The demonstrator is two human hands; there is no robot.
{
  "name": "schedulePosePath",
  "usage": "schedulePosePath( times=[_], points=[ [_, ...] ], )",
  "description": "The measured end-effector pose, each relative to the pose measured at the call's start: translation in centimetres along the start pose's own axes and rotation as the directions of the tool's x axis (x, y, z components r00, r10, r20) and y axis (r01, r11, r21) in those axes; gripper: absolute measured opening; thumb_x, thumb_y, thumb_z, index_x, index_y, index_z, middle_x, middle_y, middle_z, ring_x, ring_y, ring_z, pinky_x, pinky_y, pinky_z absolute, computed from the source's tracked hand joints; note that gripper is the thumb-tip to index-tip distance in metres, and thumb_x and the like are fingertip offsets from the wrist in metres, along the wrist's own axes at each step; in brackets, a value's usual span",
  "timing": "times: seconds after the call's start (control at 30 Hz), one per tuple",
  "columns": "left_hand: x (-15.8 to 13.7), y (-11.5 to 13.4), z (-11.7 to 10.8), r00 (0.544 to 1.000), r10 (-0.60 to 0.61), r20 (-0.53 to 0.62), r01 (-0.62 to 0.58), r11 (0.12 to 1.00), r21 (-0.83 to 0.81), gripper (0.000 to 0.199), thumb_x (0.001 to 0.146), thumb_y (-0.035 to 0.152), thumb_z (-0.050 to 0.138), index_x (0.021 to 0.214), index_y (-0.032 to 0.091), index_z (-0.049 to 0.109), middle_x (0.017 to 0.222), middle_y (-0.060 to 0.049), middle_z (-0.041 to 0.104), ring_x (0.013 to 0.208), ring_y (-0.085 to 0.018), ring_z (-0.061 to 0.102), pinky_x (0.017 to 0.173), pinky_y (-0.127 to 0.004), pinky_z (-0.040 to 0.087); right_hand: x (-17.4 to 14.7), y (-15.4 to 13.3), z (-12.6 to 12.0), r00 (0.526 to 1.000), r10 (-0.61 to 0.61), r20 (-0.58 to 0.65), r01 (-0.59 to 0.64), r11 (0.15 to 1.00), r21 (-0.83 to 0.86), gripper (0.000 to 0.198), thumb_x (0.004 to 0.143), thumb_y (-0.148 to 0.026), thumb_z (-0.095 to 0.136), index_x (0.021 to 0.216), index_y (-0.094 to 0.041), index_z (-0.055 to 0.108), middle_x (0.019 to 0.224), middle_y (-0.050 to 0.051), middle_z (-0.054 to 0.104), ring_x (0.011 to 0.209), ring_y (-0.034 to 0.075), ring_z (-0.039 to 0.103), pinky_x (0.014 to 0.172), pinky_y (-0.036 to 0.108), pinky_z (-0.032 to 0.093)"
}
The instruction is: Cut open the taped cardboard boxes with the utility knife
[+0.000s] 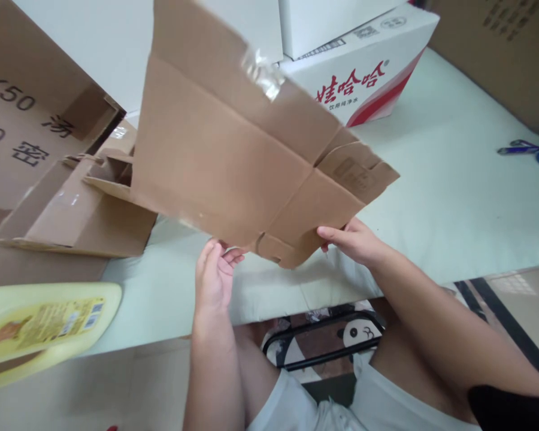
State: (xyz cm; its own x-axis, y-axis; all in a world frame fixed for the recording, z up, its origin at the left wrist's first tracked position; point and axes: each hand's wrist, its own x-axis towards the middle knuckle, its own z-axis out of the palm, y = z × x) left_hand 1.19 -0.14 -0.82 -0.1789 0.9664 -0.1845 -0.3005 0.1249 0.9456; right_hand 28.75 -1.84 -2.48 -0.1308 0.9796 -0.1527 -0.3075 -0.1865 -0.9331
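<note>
An unfolded sheet of brown cardboard (224, 137), a flattened box with creases, flaps and a strip of clear tape (266, 75), is raised at a tilt above the table. My right hand (353, 240) grips its lower right edge, thumb on the near face and fingers behind. At the lower left edge, my left hand (215, 272) has its thumb and fingertips closed on the cardboard, palm turned inward. Part of the left fingers is hidden behind the sheet's edge.
A pale green cloth covers the table (449, 197). Brown cartons (117, 221) stand at left, with a yellow-green bottle (103, 299) near the front. Behind are a white carton with red lettering (386, 78) and a large brown box (498, 60). Blue-handled scissors (518, 148) lie at right.
</note>
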Motion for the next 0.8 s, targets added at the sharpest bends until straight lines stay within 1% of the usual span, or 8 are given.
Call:
schedulePosePath(
  times=[0.1, 0.17, 0.23, 0.37, 0.47, 0.53, 0.67, 0.8],
  points=[
    [0.0, 0.6, -0.2, 1.0, -0.021, 0.015, 0.021, 1.0, 0.015, 0.043, 0.057, 0.051, 0.091, 0.079, 0.019, 0.072, 0.072, -0.002, 0.073, 0.059, -0.014, 0.069, 0.06, -0.024, 0.058, 0.3, -0.2, 0.1, 0.969, -0.096, -0.227, 0.112, 0.992, 0.057, 0.052, 0.058, -0.054, 0.093, 0.092, -0.022, 0.069, 0.088, 0.004, 0.07, 0.07, 0.016, 0.063, 0.05, 0.028, 0.056],
    [0.0, 0.9, -0.2, 1.0, -0.016, -0.004, 0.016, 1.0, 0.012, 0.041, 0.057, 0.05, 0.089, 0.077, 0.019, 0.072, 0.07, -0.002, 0.072, 0.059, -0.013, 0.068, 0.06, -0.024, 0.058, 0.5, -0.7, -0.1, 0.899, -0.174, -0.401, 0.209, 0.977, 0.044, 0.053, 0.056, -0.051, 0.092, 0.095, -0.024, 0.066, 0.093, 0.003, 0.07, 0.074, 0.017, 0.064, 0.05, 0.028, 0.058],
    [-0.1, 1.2, -0.2, 1.0, -0.008, -0.013, 0.008, 1.0, 0.009, 0.036, 0.059, 0.047, 0.087, 0.075, 0.019, 0.07, 0.069, -0.002, 0.07, 0.06, -0.013, 0.067, 0.06, -0.025, 0.058, 0.7, -1.5, -0.8, 0.774, -0.242, -0.585, 0.3, 0.954, 0.001, 0.052, 0.056, -0.044, 0.091, 0.096, -0.025, 0.063, 0.099, 0.003, 0.07, 0.082, 0.018, 0.066, 0.051, 0.026, 0.059],
    [-0.3, 1.8, -0.5, 1.0, 0.027, -0.011, -0.027, 1.0, -0.011, 0.03, 0.063, 0.043, 0.083, 0.073, 0.019, 0.067, 0.063, 0.0, 0.066, 0.059, -0.013, 0.064, 0.059, -0.024, 0.056, 0.3, -3.3, -3.6, 0.451, -0.309, -0.837, 0.382, 0.915, -0.131, 0.032, 0.07, -0.022, 0.074, 0.098, -0.025, 0.058, 0.115, 0.004, 0.071, 0.093, 0.016, 0.07, 0.054, 0.021, 0.059],
    [-0.5, 2.4, -1.2, 0.999, 0.043, 0.003, -0.042, 0.999, -0.014, 0.028, 0.067, 0.041, 0.081, 0.066, 0.019, 0.064, 0.043, 0.007, 0.043, 0.043, -0.008, 0.049, 0.051, -0.02, 0.047, -1.0, -4.0, -6.3, 0.295, -0.349, -0.889, 0.295, 0.919, -0.263, 0.031, 0.076, -0.004, 0.062, 0.094, -0.029, 0.057, 0.12, 0.003, 0.075, 0.091, 0.014, 0.075, 0.057, 0.023, 0.06],
    [-0.5, 2.7, -1.7, 0.999, 0.037, 0.025, -0.037, 0.999, -0.009, 0.031, 0.071, 0.041, 0.079, 0.06, 0.02, 0.059, 0.037, 0.011, 0.026, 0.035, -0.006, 0.034, 0.044, -0.019, 0.039, -2.2, -4.1, -8.1, 0.184, -0.391, -0.902, 0.265, 0.903, -0.337, 0.033, 0.076, -0.001, 0.06, 0.09, -0.031, 0.057, 0.12, 0.005, 0.077, 0.09, 0.015, 0.078, 0.057, 0.026, 0.06],
    [-0.3, 3.2, -2.6, 0.999, 0.027, 0.031, -0.027, 1.0, -0.011, 0.034, 0.073, 0.042, 0.077, 0.058, 0.02, 0.056, 0.036, 0.011, 0.023, 0.034, -0.006, 0.028, 0.043, -0.02, 0.033, -3.3, -4.9, -11.2, 0.11, -0.51, -0.853, 0.121, 0.859, -0.497, 0.028, 0.079, -0.005, 0.068, 0.085, -0.031, 0.059, 0.128, 0.009, 0.076, 0.102, 0.019, 0.078, 0.066, 0.033, 0.064],
    [-0.3, 3.6, -3.0, 1.0, -0.003, 0.013, 0.003, 1.0, -0.007, 0.036, 0.07, 0.045, 0.077, 0.057, 0.02, 0.055, 0.036, 0.011, 0.022, 0.033, -0.005, 0.027, 0.042, -0.02, 0.03, 0.2, -9.3, -14.9, 0.032, -0.59, -0.807, 0.048, 0.807, -0.589, 0.033, 0.082, 0.004, 0.063, 0.088, -0.027, 0.053, 0.125, 0.011, 0.077, 0.105, 0.019, 0.077, 0.064, 0.03, 0.062]
  ],
)
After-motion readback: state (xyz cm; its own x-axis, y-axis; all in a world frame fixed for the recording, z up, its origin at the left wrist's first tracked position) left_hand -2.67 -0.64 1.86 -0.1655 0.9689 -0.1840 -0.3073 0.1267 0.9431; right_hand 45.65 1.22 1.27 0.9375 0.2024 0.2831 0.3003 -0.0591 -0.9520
